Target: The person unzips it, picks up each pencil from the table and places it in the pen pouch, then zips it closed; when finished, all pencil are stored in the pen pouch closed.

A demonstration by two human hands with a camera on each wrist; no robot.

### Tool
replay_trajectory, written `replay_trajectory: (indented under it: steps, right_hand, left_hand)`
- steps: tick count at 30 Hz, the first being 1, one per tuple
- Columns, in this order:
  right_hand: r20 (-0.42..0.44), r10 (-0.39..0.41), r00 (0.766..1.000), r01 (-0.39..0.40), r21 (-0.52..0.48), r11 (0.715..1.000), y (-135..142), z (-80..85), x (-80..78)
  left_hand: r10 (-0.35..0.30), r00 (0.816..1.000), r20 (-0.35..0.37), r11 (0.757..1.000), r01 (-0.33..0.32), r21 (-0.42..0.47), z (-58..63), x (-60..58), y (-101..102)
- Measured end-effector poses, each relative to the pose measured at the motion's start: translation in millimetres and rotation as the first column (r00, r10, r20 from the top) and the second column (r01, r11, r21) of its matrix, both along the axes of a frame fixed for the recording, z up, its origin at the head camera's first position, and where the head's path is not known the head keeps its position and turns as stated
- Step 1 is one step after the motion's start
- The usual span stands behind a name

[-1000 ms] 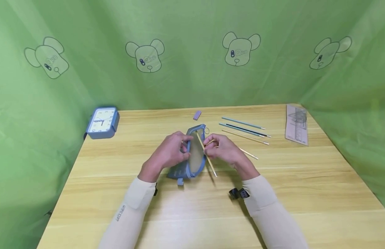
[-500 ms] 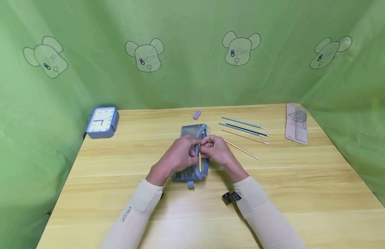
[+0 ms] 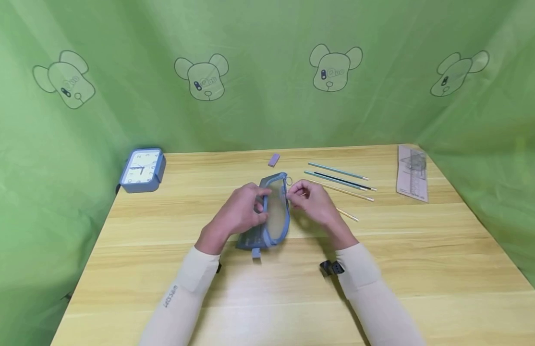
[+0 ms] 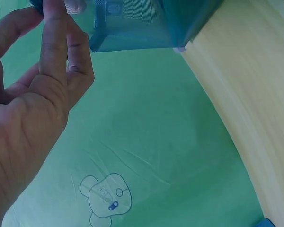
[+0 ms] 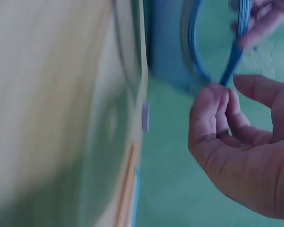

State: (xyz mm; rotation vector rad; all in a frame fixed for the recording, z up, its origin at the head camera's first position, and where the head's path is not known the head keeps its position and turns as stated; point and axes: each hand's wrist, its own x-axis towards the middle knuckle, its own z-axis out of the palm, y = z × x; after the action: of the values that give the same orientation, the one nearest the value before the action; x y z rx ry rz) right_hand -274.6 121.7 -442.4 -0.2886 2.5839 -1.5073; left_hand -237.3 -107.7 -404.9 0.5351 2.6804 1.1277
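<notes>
In the head view, a blue mesh pencil pouch (image 3: pixel 252 235) stands tilted on the table with its zipped mouth spread wide. My left hand (image 3: pixel 239 211) pinches the near-left side of that mouth between thumb and fingers. At the opposite side, the fingertips of my right hand (image 3: pixel 315 204) meet the blue zip edge, just below a small metal ring (image 3: pixel 289 181). The right wrist view has the right fingers curled at the corner of the pouch (image 5: pixel 173 47), with no pencil in them. Mesh and hands hide most of the pouch's inside.
Several pencils lie to the right, among them a light-blue one (image 3: pixel 338 171) and a yellow one (image 3: pixel 347 215) partly behind the right hand. A purple eraser (image 3: pixel 273 160) lies behind the pouch, a clock (image 3: pixel 142 168) far left, a ruler set (image 3: pixel 412 173) far right.
The right hand held a yellow pencil slanted over the mouth, lowered it inside and let it go. The pouch mouth narrowed, then spread wide again as the hands moved apart.
</notes>
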Motion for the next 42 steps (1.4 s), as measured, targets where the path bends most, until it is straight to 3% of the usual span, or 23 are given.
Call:
replay_trajectory:
  steps: [5, 9, 15, 22, 29, 35, 42]
  right_hand:
    - [-0.072, -0.006, 0.997, 0.023, 0.234, 0.972, 34.4, 4.1, -5.3]
    - [-0.035, -0.001, 0.999, 0.013, 0.33, 0.944, 59.4, 4.0, -7.7]
    - [0.059, 0.048, 0.997, -0.07, 0.458, 0.886, 82.8, -1.6, -13.2]
    - [0.061, 0.116, 0.991, -0.131, 0.485, 0.865, 86.8, -12.8, -18.3]
    - [0.051, 0.118, 0.992, -0.128, 0.48, 0.868, 81.6, -13.4, -17.8]
    - [0.094, 0.122, 0.988, -0.152, 0.465, 0.872, 71.4, -17.8, -17.4]
    - [0.132, 0.156, 0.979, -0.201, 0.479, 0.855, 55.8, -16.4, -14.1]
  left_hand:
    - [0.005, 1.0, 0.011, 1.0, -0.005, -0.002, 3.2, 0.2, -4.3]
    - [0.007, 1.0, 0.021, 1.0, -0.006, -0.006, 4.1, 0.2, -8.0]
    - [0.003, 1.0, 0.023, 1.0, -0.003, -0.007, 2.9, -0.9, -13.1]
    - [0.001, 1.0, 0.03, 1.0, -0.001, 0.0, 4.3, -0.6, -14.7]
    - [0.003, 0.999, 0.036, 1.0, -0.003, 0.004, 5.2, -0.9, -15.3]
    - [-0.003, 1.0, 0.022, 1.0, 0.003, -0.001, 4.4, -1.0, -15.5]
    - [-0.004, 1.0, 0.02, 1.0, 0.004, -0.001, 4.3, -0.9, -15.7]
